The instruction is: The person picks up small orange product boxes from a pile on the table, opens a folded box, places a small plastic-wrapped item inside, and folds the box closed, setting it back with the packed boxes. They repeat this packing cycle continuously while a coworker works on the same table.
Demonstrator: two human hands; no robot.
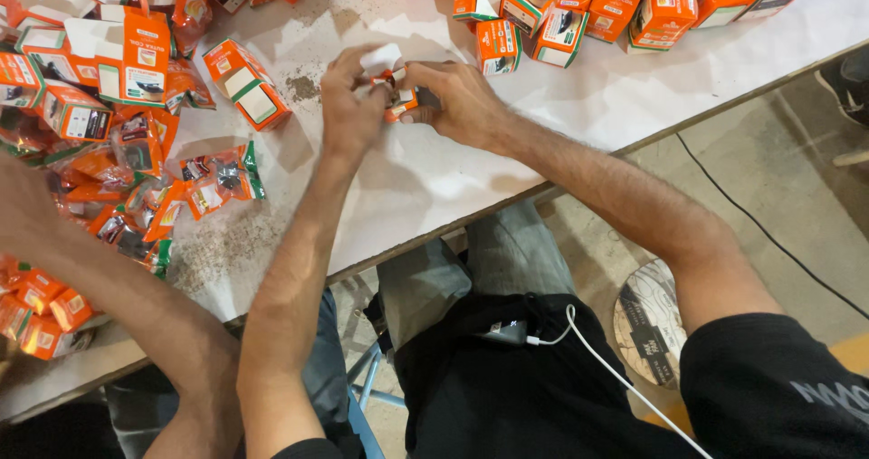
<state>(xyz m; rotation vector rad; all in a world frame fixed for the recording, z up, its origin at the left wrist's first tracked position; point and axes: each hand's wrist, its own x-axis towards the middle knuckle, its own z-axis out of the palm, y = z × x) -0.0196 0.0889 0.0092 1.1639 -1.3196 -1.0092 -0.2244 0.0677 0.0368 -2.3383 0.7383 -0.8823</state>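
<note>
Your left hand point(351, 106) and right hand point(457, 101) meet over the counter point(434, 169), both pinched on one small orange box point(398, 92), held up off the surface so its white flap stays free. Filled packets point(222, 176) lie left; boxes point(561, 11) sit beyond. A co-worker's arm point(100, 278) crosses at left.

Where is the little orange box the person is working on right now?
The small orange box is held between both hands, left hand and right hand, above the white table, upper centre.
</note>
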